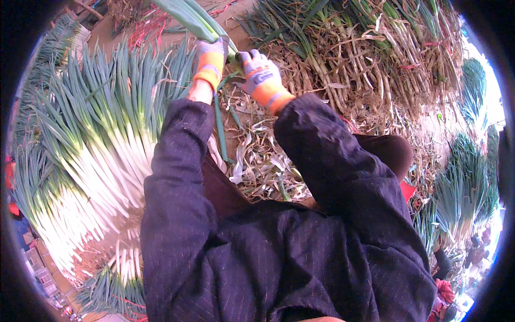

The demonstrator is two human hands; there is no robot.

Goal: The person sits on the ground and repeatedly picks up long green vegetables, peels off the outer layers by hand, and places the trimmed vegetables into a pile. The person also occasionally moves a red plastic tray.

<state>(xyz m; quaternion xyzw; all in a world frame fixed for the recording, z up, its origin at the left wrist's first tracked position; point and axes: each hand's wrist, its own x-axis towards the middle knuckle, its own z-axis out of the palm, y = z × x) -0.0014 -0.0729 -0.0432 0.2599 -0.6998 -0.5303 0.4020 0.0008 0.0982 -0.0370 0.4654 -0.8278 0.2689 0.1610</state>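
My left hand (211, 58), in a grey and orange work glove, is closed around the green leaves of a long green onion (189, 18) near the top of the view. Close to its right, my right hand (259, 76), in a matching glove, has its fingertips at the lower part of the same plant; the fingers partly hide the contact, and whether they grip it is not plain. Cleaned green onions with white stalks (124, 149) lie in a large fanned pile left of my arms. Uncleaned ones with dry leaves and roots (354, 68) are heaped at the upper right.
Peeled dry leaves (265, 161) litter the ground between my legs. Red twine (151, 30) lies at the upper left. More green onion bundles (462, 189) stand at the right, near another person's dark sleeve (442, 263). A smaller pile (112, 285) is at the lower left.
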